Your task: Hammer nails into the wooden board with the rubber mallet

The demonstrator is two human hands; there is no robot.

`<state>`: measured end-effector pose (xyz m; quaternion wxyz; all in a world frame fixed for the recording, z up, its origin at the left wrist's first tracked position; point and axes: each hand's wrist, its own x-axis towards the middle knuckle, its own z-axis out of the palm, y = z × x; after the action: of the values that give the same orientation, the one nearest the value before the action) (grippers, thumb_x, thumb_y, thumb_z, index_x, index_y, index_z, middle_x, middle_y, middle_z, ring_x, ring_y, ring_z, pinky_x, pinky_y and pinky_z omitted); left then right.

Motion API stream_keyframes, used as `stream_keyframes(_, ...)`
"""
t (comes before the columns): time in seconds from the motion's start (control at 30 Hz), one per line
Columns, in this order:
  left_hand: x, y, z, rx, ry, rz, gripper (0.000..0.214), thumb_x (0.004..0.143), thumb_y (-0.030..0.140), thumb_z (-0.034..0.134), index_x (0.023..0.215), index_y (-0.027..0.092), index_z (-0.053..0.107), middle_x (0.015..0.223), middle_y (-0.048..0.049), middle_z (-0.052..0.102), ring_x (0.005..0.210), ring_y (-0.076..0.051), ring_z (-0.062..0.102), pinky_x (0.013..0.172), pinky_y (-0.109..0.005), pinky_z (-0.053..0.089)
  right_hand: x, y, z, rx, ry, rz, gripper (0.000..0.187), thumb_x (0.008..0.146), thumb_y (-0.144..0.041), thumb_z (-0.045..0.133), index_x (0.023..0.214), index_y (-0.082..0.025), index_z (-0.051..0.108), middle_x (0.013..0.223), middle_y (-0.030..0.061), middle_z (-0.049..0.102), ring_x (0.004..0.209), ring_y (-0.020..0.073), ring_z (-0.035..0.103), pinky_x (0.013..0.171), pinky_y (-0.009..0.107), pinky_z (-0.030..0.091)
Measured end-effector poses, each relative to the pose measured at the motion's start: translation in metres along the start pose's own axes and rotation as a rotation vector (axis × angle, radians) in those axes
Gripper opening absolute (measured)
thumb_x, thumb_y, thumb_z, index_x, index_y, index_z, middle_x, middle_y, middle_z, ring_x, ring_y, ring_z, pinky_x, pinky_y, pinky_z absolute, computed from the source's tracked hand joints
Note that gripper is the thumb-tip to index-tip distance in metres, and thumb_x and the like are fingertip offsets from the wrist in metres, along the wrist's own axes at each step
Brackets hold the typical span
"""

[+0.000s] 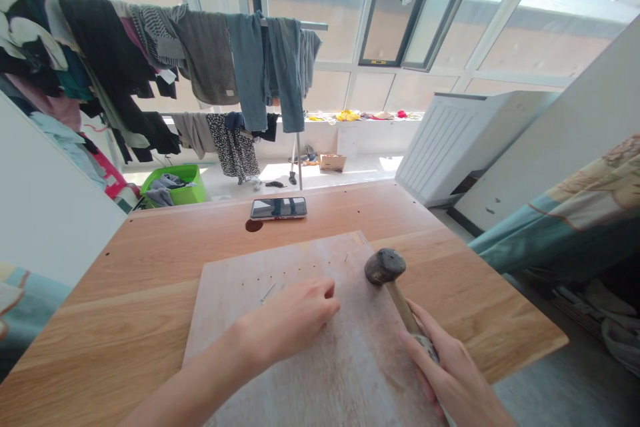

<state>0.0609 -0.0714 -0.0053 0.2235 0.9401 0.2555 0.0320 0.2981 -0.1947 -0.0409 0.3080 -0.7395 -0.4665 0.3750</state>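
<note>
A pale wooden board (320, 360) lies on the wooden table (150, 260), with a row of small nail heads across its far part. My right hand (447, 370) grips the wooden handle of a hammer (385, 267), whose dark round head hovers over the board's right side. My left hand (295, 317) rests on the board with its fingers curled in a pinch near the row of nails; what they hold is hidden. A loose nail (267, 292) lies just left of that hand. Another small nail (347, 257) stands near the board's far right.
A phone (279, 207) lies at the table's far edge beside a dark round spot (254, 225). Beyond stand a drying rack (210, 60) hung with clothes, a green basket (175, 185) and a white panel (450, 140). Patterned fabric (575, 213) lies at the right.
</note>
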Motion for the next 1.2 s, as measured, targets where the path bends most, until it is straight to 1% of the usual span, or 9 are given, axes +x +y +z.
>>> stream_keyframes(0.1,0.003,0.002,0.002,0.067,0.036,-0.020,0.011,0.087,0.010,0.052,0.085,0.018,0.060,0.099,-0.0066,0.062,0.079,-0.019,0.060,0.066,-0.029,0.043,0.000,0.000,-0.002,0.006,-0.004,-0.001,0.074,0.093,-0.060,0.043,0.150,-0.013,0.043,0.040,-0.0100,0.043,0.030,0.0159,0.047,0.034,0.024,0.043)
stream_keyframes(0.27,0.012,0.013,0.015,0.277,0.091,-0.115,0.009,0.086,0.012,0.055,0.091,0.016,0.061,0.090,-0.0094,0.063,0.082,-0.025,0.063,0.068,-0.034,0.048,0.005,-0.003,-0.007,-0.042,-0.074,0.021,0.077,0.091,-0.061,0.046,0.151,-0.013,0.040,0.039,-0.0098,0.046,0.030,0.0171,0.050,0.035,0.026,0.045)
stream_keyframes(0.47,0.025,0.020,0.024,0.343,-0.016,-0.075,0.023,0.069,-0.003,0.061,0.081,0.017,0.063,0.086,-0.0094,0.067,0.074,-0.024,0.063,0.062,-0.032,0.047,0.013,-0.003,-0.009,-0.082,-0.158,0.056,0.066,0.094,-0.051,0.040,0.148,-0.014,0.034,0.040,-0.0089,0.052,0.031,0.0173,0.053,0.034,0.022,0.043)
stream_keyframes(0.53,0.031,0.009,0.018,0.252,0.029,-0.129,0.021,0.072,0.000,0.059,0.085,0.016,0.064,0.086,-0.0090,0.067,0.075,-0.023,0.063,0.063,-0.031,0.047,0.014,-0.002,-0.008,-0.081,-0.165,0.055,0.062,0.094,-0.048,0.039,0.147,-0.015,0.035,0.042,-0.0087,0.053,0.033,0.0175,0.054,0.033,0.022,0.044)
stream_keyframes(0.6,0.039,-0.010,0.012,0.063,0.146,-0.166,0.018,0.076,0.003,0.057,0.085,0.016,0.064,0.085,-0.0068,0.066,0.075,-0.021,0.063,0.065,-0.029,0.047,0.014,0.000,-0.008,-0.083,-0.159,0.048,0.061,0.094,-0.047,0.039,0.146,-0.015,0.035,0.043,-0.0092,0.052,0.033,0.0173,0.055,0.033,0.021,0.044)
stream_keyframes(0.7,0.052,-0.039,0.007,-0.293,0.338,-0.130,0.016,0.075,0.005,0.057,0.082,0.017,0.064,0.085,-0.0022,0.063,0.072,-0.015,0.061,0.066,-0.025,0.048,0.014,0.001,-0.006,-0.067,-0.147,0.045,0.062,0.094,-0.047,0.041,0.147,-0.016,0.035,0.044,-0.0094,0.052,0.032,0.0165,0.054,0.032,0.021,0.042)
stream_keyframes(0.8,0.060,-0.055,0.009,-0.449,0.453,-0.094,0.013,0.076,0.007,0.058,0.081,0.017,0.065,0.080,0.0000,0.063,0.070,-0.013,0.059,0.068,-0.024,0.048,0.013,-0.001,-0.005,-0.035,-0.112,0.042,0.063,0.093,-0.049,0.041,0.147,-0.016,0.037,0.045,-0.0094,0.052,0.029,0.0157,0.052,0.031,0.021,0.041)
stream_keyframes(0.97,0.061,-0.056,0.017,-0.489,0.515,-0.073,0.014,0.079,0.009,0.057,0.083,0.016,0.068,0.079,-0.0008,0.069,0.073,-0.014,0.061,0.073,-0.025,0.049,0.010,-0.004,-0.005,-0.049,-0.107,0.054,0.061,0.093,-0.048,0.042,0.144,-0.016,0.039,0.044,-0.0093,0.052,0.029,0.0152,0.053,0.031,0.020,0.040)
stream_keyframes(1.2,0.057,-0.063,0.023,-0.590,0.525,-0.107,0.011,0.082,0.015,0.058,0.083,0.016,0.069,0.075,0.0000,0.068,0.071,-0.013,0.062,0.069,-0.023,0.049,0.010,-0.006,-0.005,-0.061,-0.101,0.061,0.062,0.092,-0.047,0.040,0.145,-0.016,0.038,0.038,-0.0104,0.048,0.029,0.0164,0.052,0.032,0.021,0.041)
